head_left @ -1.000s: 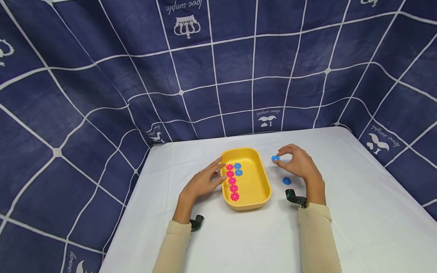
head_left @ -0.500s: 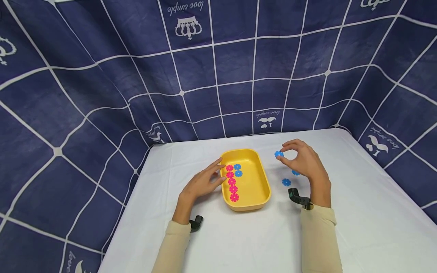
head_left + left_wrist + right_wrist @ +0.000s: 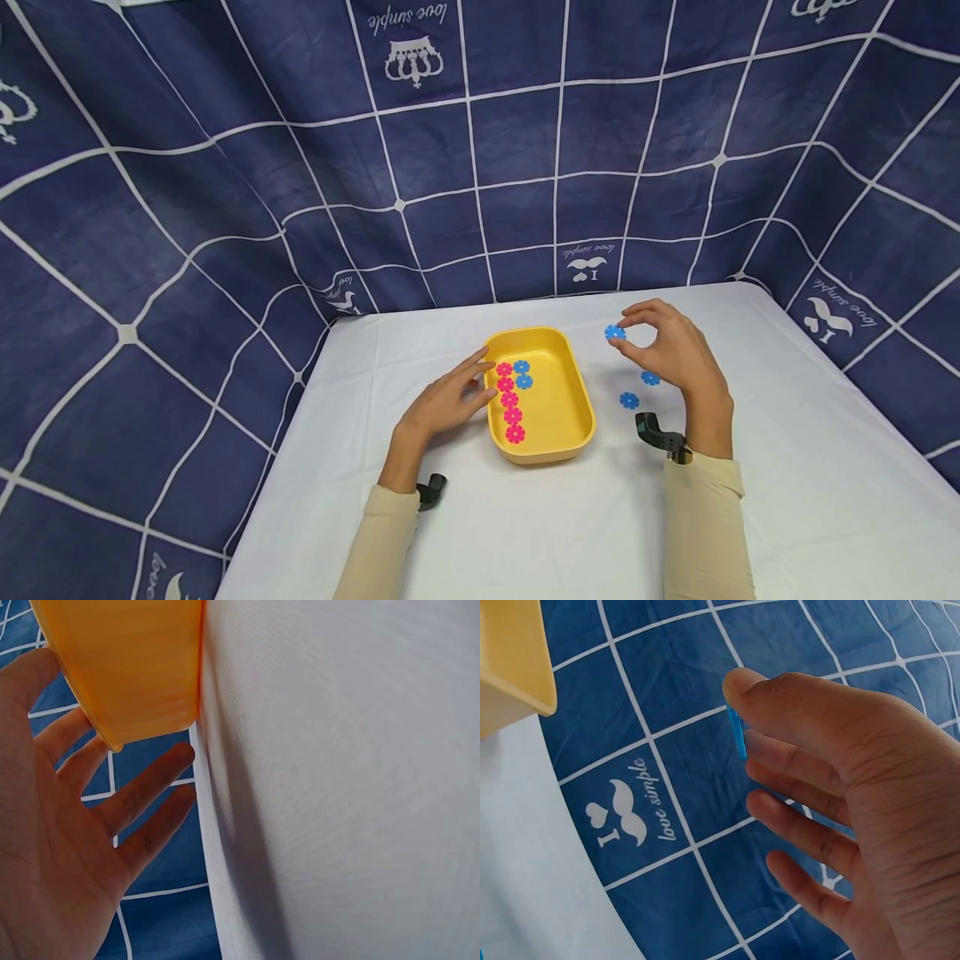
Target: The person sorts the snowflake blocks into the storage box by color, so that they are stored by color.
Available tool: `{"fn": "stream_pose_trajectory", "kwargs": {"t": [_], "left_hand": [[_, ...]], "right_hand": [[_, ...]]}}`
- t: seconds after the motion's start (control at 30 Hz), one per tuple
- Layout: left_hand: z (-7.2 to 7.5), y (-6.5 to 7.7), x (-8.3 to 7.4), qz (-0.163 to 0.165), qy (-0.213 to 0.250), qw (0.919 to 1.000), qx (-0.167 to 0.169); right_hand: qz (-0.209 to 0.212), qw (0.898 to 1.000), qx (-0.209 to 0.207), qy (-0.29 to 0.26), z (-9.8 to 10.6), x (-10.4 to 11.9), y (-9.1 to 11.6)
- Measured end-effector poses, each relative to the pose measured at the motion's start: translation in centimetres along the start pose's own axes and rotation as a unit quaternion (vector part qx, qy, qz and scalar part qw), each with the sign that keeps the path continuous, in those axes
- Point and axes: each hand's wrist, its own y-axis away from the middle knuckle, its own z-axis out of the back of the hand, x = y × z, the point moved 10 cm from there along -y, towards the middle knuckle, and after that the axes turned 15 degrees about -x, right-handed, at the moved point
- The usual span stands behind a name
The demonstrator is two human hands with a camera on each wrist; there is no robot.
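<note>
My right hand [image 3: 667, 346] pinches a blue flower-shaped plastic disc [image 3: 615, 332] between thumb and fingers, raised above the table right of the yellow tray. In the right wrist view the disc [image 3: 736, 732] is seen edge-on, the other fingers spread loosely. My left hand [image 3: 444, 400] is at the tray's left side, its fingers spread and touching the rim of the yellow tray [image 3: 577, 417]. Inside the tray, a column of several pink flower discs [image 3: 510, 400] lies along the left, with two blue discs [image 3: 522, 374] beside its far end.
Two more blue discs lie on the white table, one [image 3: 629, 401] near the right wrist camera [image 3: 660, 435] and another [image 3: 650, 378] close to the right hand. A blue checked cloth [image 3: 517, 150] rises behind the table and at both sides.
My right hand has moved slightly right and away from me with the blue disc, and a second loose blue disc has come into sight beneath it. The left hand stays put.
</note>
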Motion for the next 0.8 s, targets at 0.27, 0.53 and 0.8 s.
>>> {"fn": "stream_pose_trajectory", "kwargs": {"t": [0.27, 0.53, 0.8], "left_hand": [[-0.1, 0.0, 0.0, -0.002, -0.002, 1.0, 0.0], [0.0, 0.1, 0.0, -0.002, -0.004, 1.0, 0.0], [0.1, 0.0, 0.0, -0.002, 0.0, 1.0, -0.005]], "right_hand": [[0.001, 1.0, 0.0, 0.001, -0.3, 0.5, 0.1], [0.014, 1.0, -0.002, -0.001, -1.1, 1.6, -0.2], [0.034, 0.999, 0.006, -0.015, -2.6, 3.5, -0.7]]}}
